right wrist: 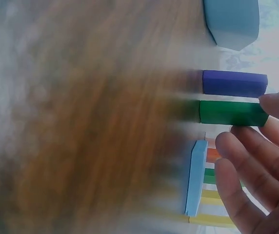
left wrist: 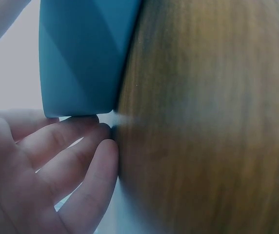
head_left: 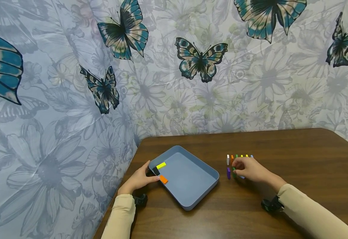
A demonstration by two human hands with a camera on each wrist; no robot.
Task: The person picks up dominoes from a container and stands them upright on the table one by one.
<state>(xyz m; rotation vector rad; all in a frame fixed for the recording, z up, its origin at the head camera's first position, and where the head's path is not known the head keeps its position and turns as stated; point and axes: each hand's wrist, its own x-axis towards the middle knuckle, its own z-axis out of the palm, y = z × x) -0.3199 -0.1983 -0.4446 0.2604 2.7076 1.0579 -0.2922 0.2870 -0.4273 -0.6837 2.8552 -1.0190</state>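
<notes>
My left hand [head_left: 139,177] holds the left corner of a blue-grey tray [head_left: 188,205], thumb and fingers spread to either side of it. In the left wrist view, fingertips touch the tray's outer wall [left wrist: 81,63]. Inside that corner are a yellow block [head_left: 161,165], a black block [head_left: 156,171] and an orange block [head_left: 163,179]. Over on the right, my right hand [head_left: 250,169] pinches the top of an upright green block [right wrist: 233,113] between thumb and fingers. A purple block [right wrist: 234,83] stands close beside it. A light blue block [right wrist: 196,178] lies below the fingers.
Behind the right hand is a row of small upright blocks, including a white block [head_left: 228,159], an orange block [head_left: 232,157] and yellow ones. The brown wooden table [head_left: 221,212] meets a butterfly-print cloth [head_left: 168,99] at its back and left.
</notes>
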